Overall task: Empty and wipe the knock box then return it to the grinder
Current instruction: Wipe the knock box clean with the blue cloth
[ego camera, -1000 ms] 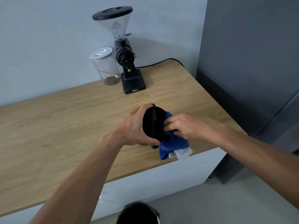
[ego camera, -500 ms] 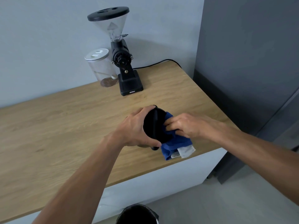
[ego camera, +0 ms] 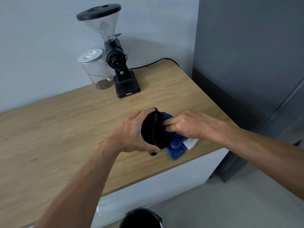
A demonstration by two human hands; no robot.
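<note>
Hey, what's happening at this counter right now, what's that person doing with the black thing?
A person is wiping out a black knock box. The left hand holds it tipped on its side above the wooden counter, while the right hand presses a blue cloth into its opening. The coffee grinder stands at the back by the wall, beside a clear lidded jar. The box has not yet gone back to the grinder. A dark bin sits on the floor below.
</note>
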